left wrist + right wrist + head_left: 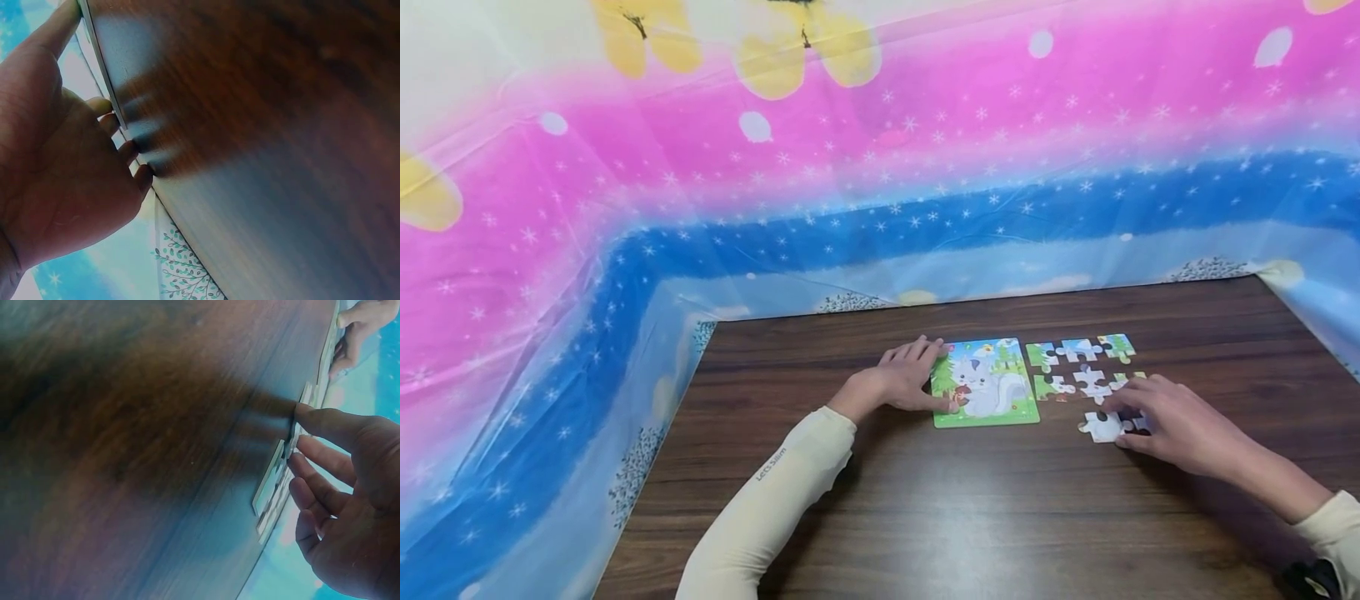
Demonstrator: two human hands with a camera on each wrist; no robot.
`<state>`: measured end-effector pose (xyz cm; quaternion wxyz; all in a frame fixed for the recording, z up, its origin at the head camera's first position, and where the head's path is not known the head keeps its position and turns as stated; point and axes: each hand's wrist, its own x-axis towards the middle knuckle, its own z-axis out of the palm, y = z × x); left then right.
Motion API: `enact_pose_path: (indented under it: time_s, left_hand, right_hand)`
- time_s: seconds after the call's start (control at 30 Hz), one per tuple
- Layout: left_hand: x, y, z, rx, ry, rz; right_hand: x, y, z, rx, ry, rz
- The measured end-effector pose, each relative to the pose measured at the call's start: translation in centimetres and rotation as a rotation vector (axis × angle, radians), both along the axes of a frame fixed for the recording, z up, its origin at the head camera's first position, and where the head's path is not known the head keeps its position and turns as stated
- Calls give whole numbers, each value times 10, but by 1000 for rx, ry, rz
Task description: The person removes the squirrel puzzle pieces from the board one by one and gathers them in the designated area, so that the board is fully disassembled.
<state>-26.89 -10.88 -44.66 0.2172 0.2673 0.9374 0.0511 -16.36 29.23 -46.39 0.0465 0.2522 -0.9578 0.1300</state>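
Observation:
My left hand (904,377) rests at the left side of a square picture board (988,392) showing a grey-white squirrel. Its fingers are spread, with the thumb over the lower left of the board. Right of the board, several jigsaw pieces (1078,350) lie in rows on the table. Over the lower right of these, my right hand (1180,425) pinches a puzzle piece (1138,423), largely hidden under its fingers. Just left of that one lies a mostly white piece (1103,427). In the right wrist view, the thumb and fingertips of the right hand (350,487) meet the thin pieces at the tabletop.
The dark wood table (925,517) carries the board and pieces. A pink and blue patterned cloth (865,167) hangs behind it and along its left side. A dark object (1317,577) shows beside the right sleeve at the lower right.

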Motion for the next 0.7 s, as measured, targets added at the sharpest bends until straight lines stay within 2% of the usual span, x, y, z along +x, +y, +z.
enact_pose_path:
  time_s: [0.2,0.37,0.57,0.7]
  left_hand:
    - [0,-3,3,3,-1,1]
    - [-2,-5,4,6,-3,-2]
    - [-5,-9,8,84,-47,18]
    - [-5,-10,6,106,-65,-21]
  right_hand:
    - [-2,-4,0,8,24,-23]
    - [-9,-16,5,-17,15,-11]
    - [-21,-39,11,-25,4,28]
    - [-26,-54,11,-34,0,51]
